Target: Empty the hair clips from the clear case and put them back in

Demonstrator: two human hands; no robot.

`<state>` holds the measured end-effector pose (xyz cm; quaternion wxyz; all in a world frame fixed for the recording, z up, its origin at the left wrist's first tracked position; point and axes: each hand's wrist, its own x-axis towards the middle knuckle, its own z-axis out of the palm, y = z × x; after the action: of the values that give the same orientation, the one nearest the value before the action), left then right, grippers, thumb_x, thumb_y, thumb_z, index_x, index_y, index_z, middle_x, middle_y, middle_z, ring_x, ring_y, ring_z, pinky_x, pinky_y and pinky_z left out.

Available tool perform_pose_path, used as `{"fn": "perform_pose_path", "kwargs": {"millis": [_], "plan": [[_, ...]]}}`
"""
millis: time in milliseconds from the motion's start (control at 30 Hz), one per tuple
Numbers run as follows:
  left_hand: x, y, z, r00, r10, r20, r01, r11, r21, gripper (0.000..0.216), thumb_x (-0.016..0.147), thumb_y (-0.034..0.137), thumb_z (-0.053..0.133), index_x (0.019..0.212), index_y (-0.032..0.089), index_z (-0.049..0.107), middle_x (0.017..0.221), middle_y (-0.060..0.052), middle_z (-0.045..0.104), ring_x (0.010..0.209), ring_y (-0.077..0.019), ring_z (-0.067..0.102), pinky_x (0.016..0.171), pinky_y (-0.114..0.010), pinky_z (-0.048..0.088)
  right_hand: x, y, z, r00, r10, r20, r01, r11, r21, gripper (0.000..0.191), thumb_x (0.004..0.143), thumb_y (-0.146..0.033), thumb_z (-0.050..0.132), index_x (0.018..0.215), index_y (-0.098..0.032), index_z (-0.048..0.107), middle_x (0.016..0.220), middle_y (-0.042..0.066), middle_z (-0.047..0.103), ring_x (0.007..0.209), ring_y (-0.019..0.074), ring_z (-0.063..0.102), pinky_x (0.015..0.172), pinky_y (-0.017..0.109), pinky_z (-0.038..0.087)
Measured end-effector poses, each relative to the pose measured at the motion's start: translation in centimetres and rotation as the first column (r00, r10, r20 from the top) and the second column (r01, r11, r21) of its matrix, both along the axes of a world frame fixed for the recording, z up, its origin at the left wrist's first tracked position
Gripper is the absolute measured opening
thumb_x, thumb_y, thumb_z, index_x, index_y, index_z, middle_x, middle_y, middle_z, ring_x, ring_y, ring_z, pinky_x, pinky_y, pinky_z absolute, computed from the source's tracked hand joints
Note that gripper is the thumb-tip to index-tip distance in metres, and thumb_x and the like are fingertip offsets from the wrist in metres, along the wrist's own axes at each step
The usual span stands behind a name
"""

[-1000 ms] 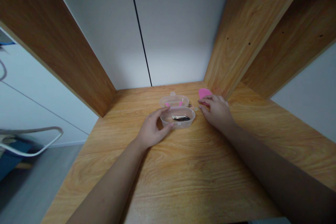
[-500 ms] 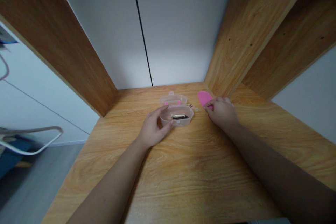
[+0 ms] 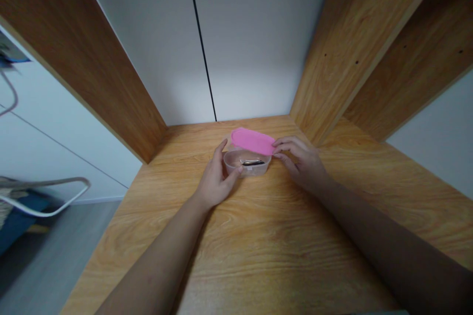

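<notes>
Left hand [image 3: 214, 184] clasps clear box [image 3: 247, 166]; right hand [image 3: 301, 162] pinches pink lid [image 3: 253, 141] above it, tilted, not yet seated.

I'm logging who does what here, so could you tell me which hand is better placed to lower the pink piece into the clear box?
Right hand: it pinches the pink piece; the left hand steadies the clear box.
</notes>
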<state>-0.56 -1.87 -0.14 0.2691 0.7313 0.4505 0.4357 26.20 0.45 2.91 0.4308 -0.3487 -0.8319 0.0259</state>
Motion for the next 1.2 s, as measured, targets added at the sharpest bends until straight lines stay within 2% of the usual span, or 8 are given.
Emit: {"fn": "perform_pose_path", "kwargs": {"millis": [100, 167, 433, 600, 767, 867, 967, 1200], "plan": [[-0.1, 0.1, -0.2, 1.000, 0.011, -0.007, -0.011, 0.999, 0.039, 0.082, 0.093, 0.038, 0.064, 0.157, 0.018, 0.018, 0.135, -0.017, 0.062, 0.117, -0.0275, 0.065, 0.103, -0.046, 0.051, 0.0, 0.1, -0.3, 0.984, 0.156, 0.091, -0.147, 0.984, -0.098, 0.015, 0.101, -0.025, 0.050, 0.103, -0.025, 0.065, 0.114, 0.009, 0.070, 0.111, 0.0215, 0.066, 0.098, 0.041, 0.055], [-0.1, 0.1, -0.3, 0.999, 0.033, -0.028, -0.031, 0.997, 0.068, 0.079, 0.092, 0.038, 0.064, 0.157, 0.018, 0.022, 0.144, -0.017, 0.056, 0.126, -0.0288, 0.060, 0.109, -0.047, 0.047, 0.1, 0.2, -0.3, 0.976, 0.189, 0.107, -0.173, 0.974, -0.147, 0.018, 0.101, -0.026, 0.049, 0.104, -0.025, 0.066, 0.119, 0.009, 0.070, 0.115, 0.0220, 0.066, 0.100, 0.042, 0.055], [0.0, 0.0, 0.1, 0.996, 0.016, -0.092, -0.008, 0.996, 0.089, 0.057, 0.093, 0.039, 0.064, 0.144, 0.018, 0.049, 0.141, -0.016, 0.061, 0.128, -0.0302, 0.060, 0.112, -0.048, 0.045, 0.3, 0.2, -0.7, 0.976, 0.183, 0.118, -0.158, 0.969, -0.192, 0.011, 0.098, -0.030, 0.057, 0.105, -0.025, 0.065, 0.132, 0.011, 0.065, 0.125, 0.0241, 0.062, 0.104, 0.045, 0.053], [0.2, 0.0, 0.5, 0.995, 0.026, -0.094, -0.012, 0.989, 0.146, 0.058, 0.090, 0.036, 0.067, 0.142, 0.017, 0.052, 0.133, -0.016, 0.060, 0.125, -0.0282, 0.059, 0.110, -0.046, 0.046, 0.2, 0.3, -1.1, 0.982, 0.157, 0.101, -0.139, 0.976, -0.165, 0.025, 0.096, -0.027, 0.060, 0.121, -0.027, 0.062, 0.142, 0.011, 0.057, 0.133, 0.0247, 0.056, 0.110, 0.047, 0.049], [0.2, 0.0, 0.8, 0.995, 0.054, -0.079, -0.039, 0.982, 0.184, 0.054, 0.087, 0.033, 0.070, 0.138, 0.019, 0.057, 0.132, -0.014, 0.055, 0.129, -0.0277, 0.054, 0.112, -0.046, 0.044, 0.2, 0.4, -1.2, 0.978, 0.161, 0.134, -0.136, 0.975, -0.177, 0.036, 0.097, -0.026, 0.059, 0.132, -0.030, 0.061, 0.142, 0.010, 0.058, 0.132, 0.0247, 0.057, 0.109, 0.047, 0.050], [0.1, 0.2, 0.5, 0.998, 0.038, -0.051, -0.027, 0.980, 0.195, 0.058, 0.086, 0.034, 0.072, 0.139, 0.019, 0.054, 0.132, -0.014, 0.059, 0.125, -0.0272, 0.057, 0.110, -0.046, 0.046, 0.3, 0.5, -1.3, 0.979, 0.155, 0.133, -0.132, 0.977, -0.166, 0.038, 0.097, -0.026, 0.058, 0.134, -0.031, 0.061, 0.141, 0.010, 0.058, 0.131, 0.0249, 0.057, 0.109, 0.047, 0.051], [0.0, 0.4, 0.2, 0.995, 0.090, -0.039, -0.081, 0.979, 0.188, 0.067, 0.083, 0.037, 0.076, 0.142, 0.020, 0.049, 0.136, -0.015, 0.060, 0.125, -0.0284, 0.059, 0.109, -0.048, 0.047, 0.4, 0.5, -1.3, 0.979, 0.152, 0.137, -0.129, 0.977, -0.168, 0.041, 0.097, -0.025, 0.058, 0.137, -0.031, 0.060, 0.143, 0.010, 0.058, 0.132, 0.0250, 0.058, 0.109, 0.047, 0.051], [-0.1, 0.5, 0.8, 0.992, 0.123, -0.013, -0.117, 0.969, 0.219, 0.055, 0.074, 0.038, 0.085, 0.120, 0.018, 0.062, 0.122, -0.013, 0.067, 0.114, -0.0273, 0.064, 0.100, -0.045, 0.052, 0.4, 0.4, -1.2, 0.974, 0.161, 0.162, -0.130, 0.973, -0.188, 0.044, 0.098, -0.022, 0.055, 0.141, -0.030, 0.057, 0.146, 0.011, 0.056, 0.134, 0.0249, 0.056, 0.111, 0.048, 0.049]]}}
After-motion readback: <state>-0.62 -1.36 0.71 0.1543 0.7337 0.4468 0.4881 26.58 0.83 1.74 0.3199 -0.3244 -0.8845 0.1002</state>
